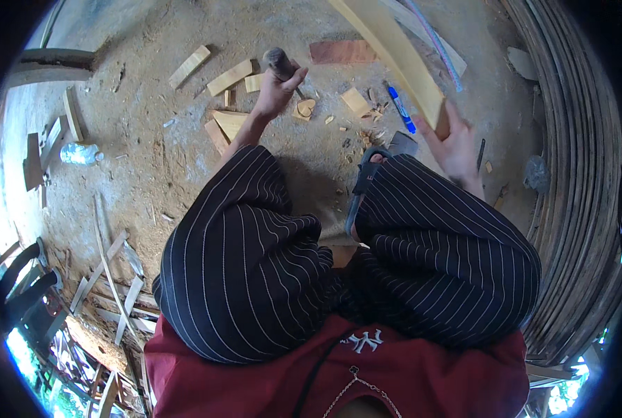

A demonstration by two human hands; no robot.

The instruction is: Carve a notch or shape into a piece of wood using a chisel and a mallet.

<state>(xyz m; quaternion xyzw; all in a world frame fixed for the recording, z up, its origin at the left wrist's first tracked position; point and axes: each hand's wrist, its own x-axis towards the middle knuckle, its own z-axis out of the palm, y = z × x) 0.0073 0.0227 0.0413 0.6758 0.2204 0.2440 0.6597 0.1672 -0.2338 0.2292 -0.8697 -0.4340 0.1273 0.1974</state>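
Maroon shirt fabric (422,369) was nearest, then dark pinstriped trousers (241,230), both on the near side of a blue marker (401,110) lying on the floor (164,132). Left of the marker, the left hand (276,96) was closed around a dark round-handled tool (278,61) whose thin shaft pointed toward a heart-shaped wooden piece (306,107); whether they touched could not be told. Just right of the marker, the right hand (457,143) was partly curled, thumb and fingers gripping the near end of a long pale plank (405,63). Wood shavings (376,113) lay just left of the marker, with a reddish board (342,51) beyond it, also to the left
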